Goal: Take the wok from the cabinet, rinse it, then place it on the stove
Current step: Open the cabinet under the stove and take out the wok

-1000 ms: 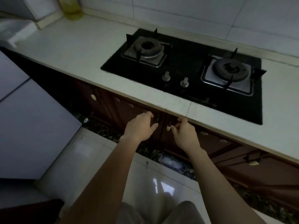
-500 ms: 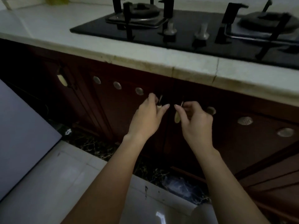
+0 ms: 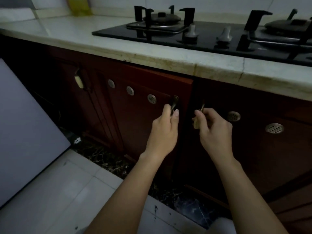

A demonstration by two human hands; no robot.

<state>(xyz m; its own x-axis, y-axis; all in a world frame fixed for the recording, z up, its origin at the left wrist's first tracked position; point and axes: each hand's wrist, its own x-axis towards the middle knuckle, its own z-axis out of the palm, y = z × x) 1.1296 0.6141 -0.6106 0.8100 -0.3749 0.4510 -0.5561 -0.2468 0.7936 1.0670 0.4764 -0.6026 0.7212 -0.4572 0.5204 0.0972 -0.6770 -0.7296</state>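
Observation:
Two dark red cabinet doors sit under the stove. My left hand (image 3: 164, 127) is closed on the brass handle (image 3: 174, 103) of the left door (image 3: 143, 119). My right hand (image 3: 214, 129) is closed on the handle (image 3: 201, 108) of the right door (image 3: 263, 154). A narrow dark gap shows between the two doors. The black glass stove (image 3: 211, 38) with two burners lies on the counter above. No wok is in view; the cabinet's inside is hidden.
A pale stone counter (image 3: 104, 43) edge overhangs the doors just above my hands. A large white panel (image 3: 27, 125) stands at the left. White tiled floor (image 3: 59, 196) lies below, with a dark marble kick strip under the cabinets. A yellow bottle (image 3: 79, 5) stands at the counter's back.
The view dropped from above the stove to cabinet level. Both hands went from reaching under the counter edge to gripping the door handles, and the doors have parted slightly.

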